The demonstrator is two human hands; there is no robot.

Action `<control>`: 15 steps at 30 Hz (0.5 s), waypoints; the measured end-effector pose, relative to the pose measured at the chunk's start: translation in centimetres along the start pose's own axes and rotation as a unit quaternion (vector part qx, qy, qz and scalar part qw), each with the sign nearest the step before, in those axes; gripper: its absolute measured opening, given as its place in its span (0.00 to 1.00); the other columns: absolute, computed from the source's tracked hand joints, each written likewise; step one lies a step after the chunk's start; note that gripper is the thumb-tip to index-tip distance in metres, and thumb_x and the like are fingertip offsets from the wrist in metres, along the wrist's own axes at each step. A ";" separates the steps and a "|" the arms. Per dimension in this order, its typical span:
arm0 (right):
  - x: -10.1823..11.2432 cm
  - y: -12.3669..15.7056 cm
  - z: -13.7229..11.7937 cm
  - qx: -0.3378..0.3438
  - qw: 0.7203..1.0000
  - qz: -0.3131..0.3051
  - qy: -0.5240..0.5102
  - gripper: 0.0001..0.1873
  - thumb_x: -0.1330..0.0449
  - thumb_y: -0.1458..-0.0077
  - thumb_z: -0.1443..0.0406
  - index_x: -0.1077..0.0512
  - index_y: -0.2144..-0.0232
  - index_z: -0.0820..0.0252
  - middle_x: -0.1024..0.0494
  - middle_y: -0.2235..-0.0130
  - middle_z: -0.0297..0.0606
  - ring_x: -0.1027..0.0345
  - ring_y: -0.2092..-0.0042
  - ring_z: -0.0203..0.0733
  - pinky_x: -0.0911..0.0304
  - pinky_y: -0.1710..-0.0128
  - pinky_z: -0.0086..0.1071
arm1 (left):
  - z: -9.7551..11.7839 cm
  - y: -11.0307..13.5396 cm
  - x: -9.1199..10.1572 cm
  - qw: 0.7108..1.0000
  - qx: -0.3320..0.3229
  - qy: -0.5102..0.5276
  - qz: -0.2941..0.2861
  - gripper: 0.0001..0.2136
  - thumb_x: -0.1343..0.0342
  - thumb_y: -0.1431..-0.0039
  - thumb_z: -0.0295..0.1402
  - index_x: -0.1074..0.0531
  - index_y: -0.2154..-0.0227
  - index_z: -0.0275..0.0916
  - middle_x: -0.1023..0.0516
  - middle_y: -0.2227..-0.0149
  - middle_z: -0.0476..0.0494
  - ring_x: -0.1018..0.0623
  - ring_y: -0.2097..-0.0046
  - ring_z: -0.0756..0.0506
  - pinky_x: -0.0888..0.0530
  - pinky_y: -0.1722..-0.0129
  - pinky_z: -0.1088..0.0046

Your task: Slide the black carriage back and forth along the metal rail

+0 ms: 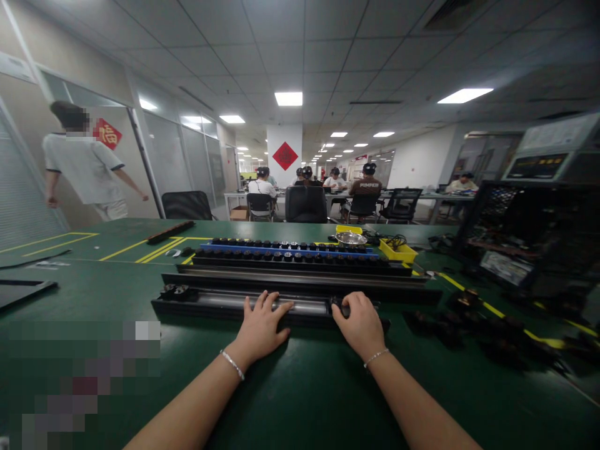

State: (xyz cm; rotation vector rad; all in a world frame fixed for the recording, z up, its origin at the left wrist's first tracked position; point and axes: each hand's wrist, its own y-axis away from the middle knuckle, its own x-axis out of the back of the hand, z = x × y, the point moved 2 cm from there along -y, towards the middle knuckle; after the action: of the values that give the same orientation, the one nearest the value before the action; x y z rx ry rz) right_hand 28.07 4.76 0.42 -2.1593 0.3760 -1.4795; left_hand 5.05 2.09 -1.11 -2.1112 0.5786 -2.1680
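A long black metal channel (pixel 201 309) lies across the bench in front of me. Its inner face is shiny, and a few small black parts (pixel 175 292) sit at its left end. My left hand (pixel 262 322) rests on the channel's middle with fingers spread, holding nothing. Near the right end, my right hand (pixel 360 324) has its thumb and fingers closed around a small black part (pixel 345 309), set down in the channel. The fingers hide much of that part, so its exact kind is unclear.
Behind stand another long black channel (pixel 304 280) and a blue strip (pixel 281 252) lined with black parts. Loose black parts (pixel 462 319) are piled at right. A yellow bin (pixel 398 251), metal dish (pixel 350 238) and dark equipment rack (pixel 510 231) stand farther back. A person (pixel 84 165) walks at left.
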 end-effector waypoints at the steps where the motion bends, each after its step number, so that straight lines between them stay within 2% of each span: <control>1: -0.2 -0.1 0.0 -0.013 1.000 0.010 -0.005 0.16 0.49 0.48 0.55 0.30 0.64 0.61 0.28 0.60 0.42 0.37 0.58 0.42 0.44 0.58 0.33 | 0.0 0.0 0.0 1.000 0.002 0.001 -0.002 0.26 0.48 0.48 0.47 0.44 0.44 0.60 0.44 0.40 0.44 0.49 0.38 0.33 0.55 0.45 0.40; 3: -0.5 -0.4 -0.2 -0.024 1.000 0.005 -0.014 0.21 0.49 0.47 0.54 0.31 0.56 0.59 0.28 0.56 0.42 0.37 0.53 0.44 0.47 0.52 0.37 | 0.0 0.0 0.1 1.000 0.003 0.004 -0.005 0.26 0.48 0.48 0.47 0.44 0.45 0.60 0.44 0.40 0.44 0.49 0.38 0.33 0.55 0.45 0.40; 4: -0.5 -0.4 -0.3 -0.026 0.999 -0.007 -0.018 0.21 0.50 0.46 0.53 0.31 0.55 0.57 0.27 0.55 0.41 0.37 0.52 0.44 0.49 0.50 0.38 | 0.0 0.0 0.2 1.000 0.003 0.006 -0.007 0.26 0.48 0.48 0.46 0.44 0.45 0.61 0.44 0.40 0.44 0.49 0.38 0.33 0.55 0.45 0.40; 8: -0.4 -0.5 -0.5 -0.035 0.997 -0.058 -0.027 0.18 0.51 0.45 0.53 0.28 0.60 0.53 0.25 0.56 0.37 0.36 0.52 0.42 0.51 0.49 0.39 | 0.1 0.0 0.4 1.000 0.004 0.006 -0.013 0.26 0.48 0.48 0.46 0.44 0.45 0.60 0.44 0.40 0.44 0.49 0.38 0.33 0.54 0.45 0.40; 15: 0.0 -0.7 -0.6 -0.034 0.997 -0.057 -0.026 0.18 0.50 0.46 0.54 0.27 0.61 0.55 0.24 0.57 0.37 0.35 0.54 0.41 0.48 0.51 0.35 | 0.2 0.0 0.5 1.000 0.003 0.003 -0.017 0.27 0.48 0.48 0.46 0.44 0.44 0.60 0.44 0.40 0.44 0.49 0.37 0.33 0.54 0.45 0.40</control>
State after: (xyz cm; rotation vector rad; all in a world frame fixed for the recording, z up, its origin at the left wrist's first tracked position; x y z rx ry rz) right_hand 27.51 5.21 0.92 -2.3019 0.2946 -1.4881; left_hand 5.25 1.89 -0.62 -2.1275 0.5395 -2.1898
